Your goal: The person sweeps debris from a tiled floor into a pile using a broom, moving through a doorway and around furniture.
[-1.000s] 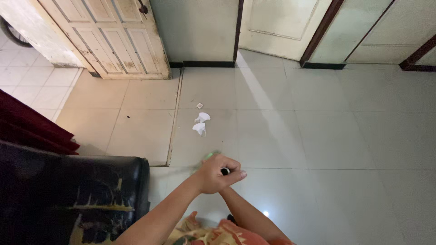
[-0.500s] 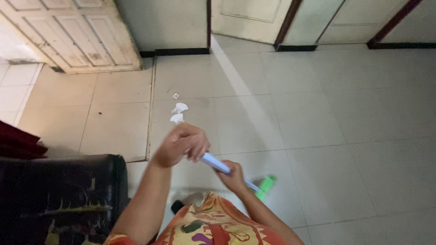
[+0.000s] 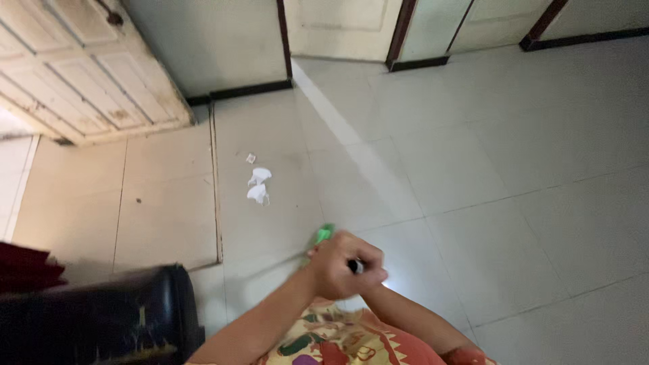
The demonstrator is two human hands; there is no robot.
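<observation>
Both hands on broom handle [image 3: 354, 265] | left fingers [image 3: 338, 263] clamped | right hidden

The single head-worn camera is looking steeply down from standing height, tilting slightly clockwise, taking in the tiled floor [image 3: 473, 176] ahead and the white panelled door [image 3: 81, 81] at far left. The person's own forearms are entering close at the bottom edge.

No labels, signs or screens show. The nearest to packaging is a small square whitish scrap [image 3: 251, 158] on the floor tiles [image 3: 473, 169], just beside two crumpled white paper pieces [image 3: 258, 185].
</observation>
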